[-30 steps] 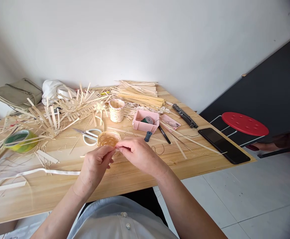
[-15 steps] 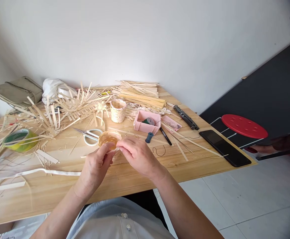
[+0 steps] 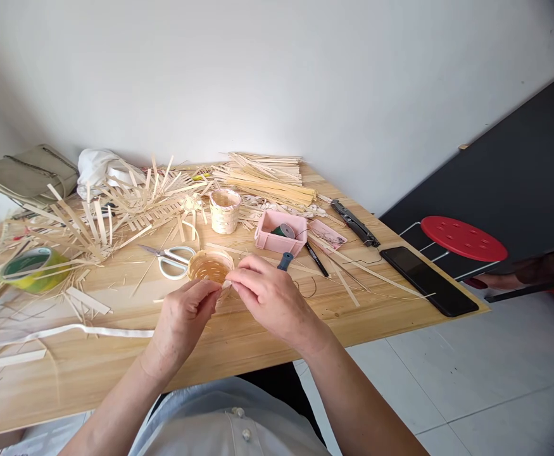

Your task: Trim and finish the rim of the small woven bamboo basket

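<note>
My left hand (image 3: 182,320) and my right hand (image 3: 274,301) meet at the near rim of a small woven bamboo basket (image 3: 210,259). Their fingertips are closed in a pinch on a small white piece of what looks like fabric tape (image 3: 226,284), short of the basket's rim or against it; I cannot tell which. A long white tape (image 3: 100,330) runs across the table from the left and disappears behind my left wrist. My fingers cover part of the basket's near side. Just beyond the basket, white-handled scissors (image 3: 175,261) lie with blades apart.
A second woven basket (image 3: 225,212) stands behind. Around it are bamboo strips (image 3: 267,183), a pink box (image 3: 280,231) with a green thread spool, a blue spool (image 3: 285,261), a black pen (image 3: 316,259), a utility knife (image 3: 355,223), a phone (image 3: 428,282) and a tape roll (image 3: 34,269).
My fingertips have shifted slightly, and the right hand has turned and risen a little. More of the basket's inside shows now. The view has moved slightly.
</note>
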{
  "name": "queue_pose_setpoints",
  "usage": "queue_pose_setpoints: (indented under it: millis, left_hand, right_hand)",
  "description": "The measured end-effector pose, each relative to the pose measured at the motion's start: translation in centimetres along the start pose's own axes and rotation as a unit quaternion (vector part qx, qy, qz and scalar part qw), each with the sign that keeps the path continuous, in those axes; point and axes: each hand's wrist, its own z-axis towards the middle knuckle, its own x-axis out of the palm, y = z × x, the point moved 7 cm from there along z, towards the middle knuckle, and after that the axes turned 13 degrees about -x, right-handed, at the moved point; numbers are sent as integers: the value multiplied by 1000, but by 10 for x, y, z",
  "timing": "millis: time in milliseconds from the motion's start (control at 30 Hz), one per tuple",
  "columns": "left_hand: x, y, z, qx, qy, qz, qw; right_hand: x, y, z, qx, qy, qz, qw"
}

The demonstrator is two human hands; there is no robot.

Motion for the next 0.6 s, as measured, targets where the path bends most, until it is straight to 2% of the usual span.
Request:
queue_pose_setpoints:
  millis: [300,500,600]
  left_hand:
    - [-1,1,3,-7,16,-8,1000]
    - [2,6,3,-5,41,-14,999]
    - [2,7,4,-1,49,-20,999]
  right_hand:
    - [17,-8,-1,-61,3,4,998]
    - [17,-12,7,-64,80,8,995]
    - [13,-13,10,-67,90,17,994]
